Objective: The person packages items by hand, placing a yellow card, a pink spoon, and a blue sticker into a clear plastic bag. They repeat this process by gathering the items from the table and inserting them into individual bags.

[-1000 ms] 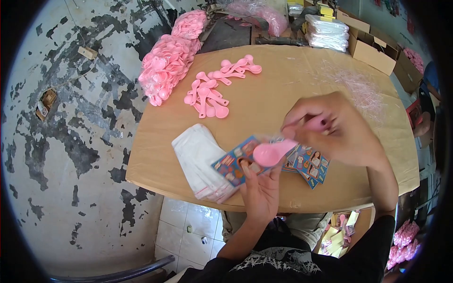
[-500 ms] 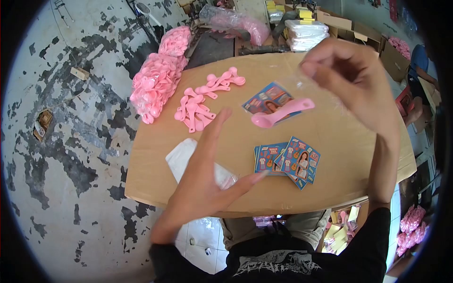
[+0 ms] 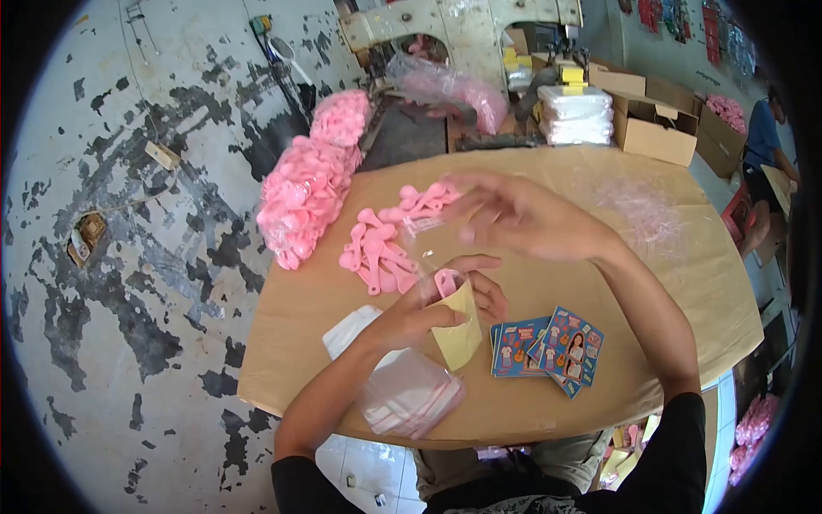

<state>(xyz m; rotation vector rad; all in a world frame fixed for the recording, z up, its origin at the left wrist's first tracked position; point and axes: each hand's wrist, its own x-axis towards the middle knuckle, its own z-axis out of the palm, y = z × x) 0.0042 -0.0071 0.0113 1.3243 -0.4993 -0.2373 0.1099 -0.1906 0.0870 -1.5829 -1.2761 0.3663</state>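
My left hand [image 3: 415,319] is closed around a yellow card face [image 3: 460,338] and a pink spoon [image 3: 446,283], with clear plastic showing at its top edge. Above it, my right hand [image 3: 531,218] is motion-blurred, fingers apart, close to the loose pink spoons [image 3: 374,248]; a clear plastic piece [image 3: 421,225] shows by its fingertips, and whether it touches them I cannot make out. Blue printed cards [image 3: 569,347] lie in a small fanned stack to the right of my left hand. Clear plastic bags [image 3: 411,398] rest under my left forearm.
A big bag of pink spoons [image 3: 304,201] stands at the table's left edge. Clear strips [image 3: 646,214] lie heaped at the right. Behind are a machine [image 3: 475,43], stacked clear packets [image 3: 575,116] and cardboard boxes [image 3: 655,128]. Another person [image 3: 762,141] sits far right.
The printed card and spoon lying mid-table are gone from there; my left hand now holds a yellow-faced card with a spoon. My right hand has swung left from the table's right side. The view has shifted.
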